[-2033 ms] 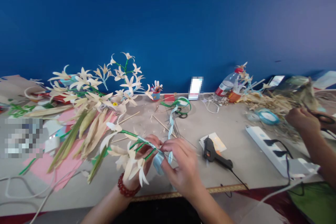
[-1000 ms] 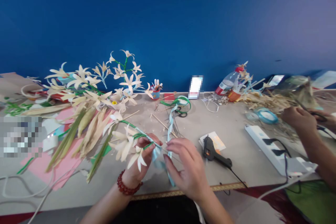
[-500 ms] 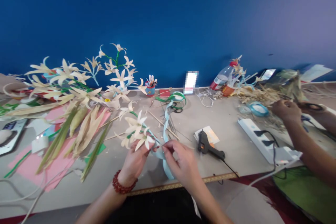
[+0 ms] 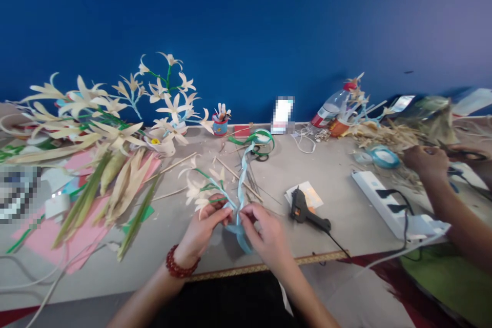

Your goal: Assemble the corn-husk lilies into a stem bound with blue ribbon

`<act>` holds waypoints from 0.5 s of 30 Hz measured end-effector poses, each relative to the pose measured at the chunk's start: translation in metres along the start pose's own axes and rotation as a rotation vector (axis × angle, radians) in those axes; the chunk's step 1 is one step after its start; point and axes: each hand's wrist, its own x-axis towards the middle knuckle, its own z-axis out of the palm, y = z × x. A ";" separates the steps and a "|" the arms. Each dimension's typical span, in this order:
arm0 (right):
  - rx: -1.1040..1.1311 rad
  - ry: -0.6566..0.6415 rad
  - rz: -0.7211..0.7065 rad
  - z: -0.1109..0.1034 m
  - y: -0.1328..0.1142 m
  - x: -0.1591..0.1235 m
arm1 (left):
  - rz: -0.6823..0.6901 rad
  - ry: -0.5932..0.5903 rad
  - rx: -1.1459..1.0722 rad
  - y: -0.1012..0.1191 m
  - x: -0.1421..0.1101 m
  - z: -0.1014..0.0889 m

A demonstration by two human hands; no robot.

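Observation:
Pinched in my left hand [image 4: 209, 220] is the stem of a spray of cream husk flowers [image 4: 198, 189], its stem wrapped in green and pale blue. My right hand [image 4: 263, 228] closes thumb and fingers on a light blue ribbon [image 4: 241, 187] just beside the stem. The ribbon runs back from my fingers to a roll [image 4: 262, 137] and also loops below them. A red bead bracelet circles my left wrist. Thin wires and sticks [image 4: 251, 184] lie behind my hands.
A black glue gun [image 4: 309, 210] lies on a card to the right, near a white power strip [image 4: 378, 205]. Dried husks [image 4: 132, 184] and finished flowers [image 4: 126, 136] crowd the left. Another person's hand [image 4: 426, 164] works at the far right, by scissors.
My left hand has turned the flower spray, so the blossoms have swung left and more of the stem shows. My right hand stays pinched on the ribbon. The view has shifted slightly.

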 end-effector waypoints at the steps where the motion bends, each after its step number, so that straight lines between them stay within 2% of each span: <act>1: -0.009 -0.008 0.006 0.001 0.001 0.000 | -0.006 0.013 -0.008 -0.002 0.001 -0.001; 6: -0.045 -0.019 0.004 0.009 0.008 -0.002 | -0.016 0.077 -0.090 -0.009 0.000 -0.003; 15: 0.013 0.035 -0.029 0.019 0.011 -0.003 | 0.027 0.103 -0.184 -0.017 0.000 -0.001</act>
